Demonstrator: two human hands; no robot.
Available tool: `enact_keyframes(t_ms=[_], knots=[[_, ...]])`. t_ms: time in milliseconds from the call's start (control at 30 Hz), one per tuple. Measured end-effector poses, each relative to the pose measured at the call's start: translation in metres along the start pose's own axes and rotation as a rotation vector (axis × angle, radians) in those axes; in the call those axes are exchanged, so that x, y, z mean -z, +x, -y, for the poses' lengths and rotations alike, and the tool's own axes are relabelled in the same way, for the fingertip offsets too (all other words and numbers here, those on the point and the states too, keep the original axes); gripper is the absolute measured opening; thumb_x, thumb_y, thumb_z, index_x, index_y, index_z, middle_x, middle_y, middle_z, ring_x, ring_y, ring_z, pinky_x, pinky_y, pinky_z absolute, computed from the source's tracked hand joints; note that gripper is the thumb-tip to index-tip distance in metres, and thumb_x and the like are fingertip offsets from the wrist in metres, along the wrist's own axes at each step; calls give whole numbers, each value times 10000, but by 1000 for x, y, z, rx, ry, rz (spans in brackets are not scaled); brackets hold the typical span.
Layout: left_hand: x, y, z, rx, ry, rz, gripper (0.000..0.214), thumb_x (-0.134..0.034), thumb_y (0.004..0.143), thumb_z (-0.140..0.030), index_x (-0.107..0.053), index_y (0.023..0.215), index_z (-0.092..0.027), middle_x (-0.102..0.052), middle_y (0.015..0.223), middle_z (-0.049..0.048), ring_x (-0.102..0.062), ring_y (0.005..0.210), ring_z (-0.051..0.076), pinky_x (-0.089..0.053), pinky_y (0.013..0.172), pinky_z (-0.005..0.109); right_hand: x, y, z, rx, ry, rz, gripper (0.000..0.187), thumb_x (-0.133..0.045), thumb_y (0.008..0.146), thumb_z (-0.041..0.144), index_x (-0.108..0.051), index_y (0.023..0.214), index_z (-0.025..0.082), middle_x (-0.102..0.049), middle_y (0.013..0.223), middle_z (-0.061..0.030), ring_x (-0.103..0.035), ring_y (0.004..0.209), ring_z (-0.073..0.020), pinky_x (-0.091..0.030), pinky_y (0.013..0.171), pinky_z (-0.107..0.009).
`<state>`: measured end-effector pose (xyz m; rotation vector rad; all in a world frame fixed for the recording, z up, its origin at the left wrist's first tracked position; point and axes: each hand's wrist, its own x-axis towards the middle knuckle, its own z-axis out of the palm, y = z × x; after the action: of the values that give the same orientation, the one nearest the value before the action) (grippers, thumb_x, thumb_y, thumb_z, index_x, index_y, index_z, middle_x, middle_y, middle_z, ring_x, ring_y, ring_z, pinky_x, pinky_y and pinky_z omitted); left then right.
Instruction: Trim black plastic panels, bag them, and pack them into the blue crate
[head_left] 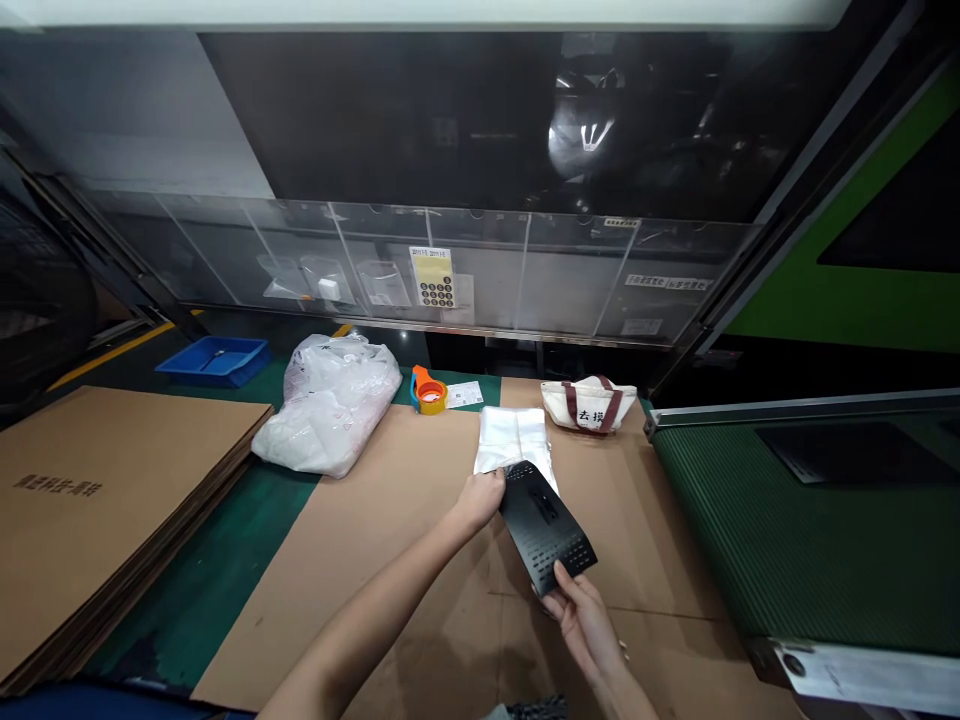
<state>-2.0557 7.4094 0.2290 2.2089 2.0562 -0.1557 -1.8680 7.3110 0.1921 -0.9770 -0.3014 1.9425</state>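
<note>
Brown cardboard sheets (112, 510), stacked and printed with dark characters: far left of the black perforated sheet (544, 525). Blue plastic tray (214, 360): well left of the sheet, beyond the stack. Stuffed white plastic bag (328, 405): left of the sheet and beyond it. Orange tape dispenser (429, 392) with a roll of yellowish tape, beside a white label (465, 394): beyond the sheet, slightly left. Left hand (480, 500): closed on the sheet's upper left edge. Folded white plastic bags (516, 440): just beyond the sheet, partly behind its top end. Right hand (581, 620): pinching the sheet's lower edge, holding it above the cardboard-covered tabletop (420, 540). Cream canvas tote bag (589, 405) with maroon handles: beyond the sheet. Green conveyor belt (810, 510): right of the sheet.
</note>
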Motion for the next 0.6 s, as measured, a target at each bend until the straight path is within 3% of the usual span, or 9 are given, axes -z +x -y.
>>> enact_keyframes(t_ms=[100,267,367,433,600], knots=[[1,-3,-3,5,16,-17,357,-412,890,-310,-450,1190,-121,-607,942,81,-600,829,174,-497,748,372,-4,-5,-4,-41,-57,23,285,-784,583,278,-597,734,125,-684,751,-22,-628,660,-127,-519,571,-230],[1,-8,-4,12,21,-46,436,-326,894,-155,-303,1321,-74,-642,854,146,-629,792,224,-488,697,362,-4,-10,-6,25,-10,-96,347,-837,461,260,-587,683,165,-666,718,45,-615,640,-92,-525,609,-205],[4,-10,-3,16,5,-71,462,-294,861,-85,-309,1321,-56,-643,832,198,-632,795,271,-475,665,367,-4,-11,-3,-23,-190,-17,364,-825,483,318,-605,716,144,-669,705,5,-613,599,-110,-513,535,-212],[6,-12,-4,14,-10,-86,453,-284,858,-94,-338,1307,-59,-642,821,211,-631,791,288,-469,651,374,-4,-11,-2,-28,-251,3,377,-816,495,347,-606,727,137,-661,678,1,-606,571,-110,-505,505,-211],[13,-18,-9,-16,-45,-140,417,-252,900,-227,-396,1281,-140,-651,775,179,-636,750,280,-464,646,369,-4,-9,-2,16,-107,-81,383,-846,425,307,-551,631,175,-640,662,53,-608,604,-90,-527,577,-200]])
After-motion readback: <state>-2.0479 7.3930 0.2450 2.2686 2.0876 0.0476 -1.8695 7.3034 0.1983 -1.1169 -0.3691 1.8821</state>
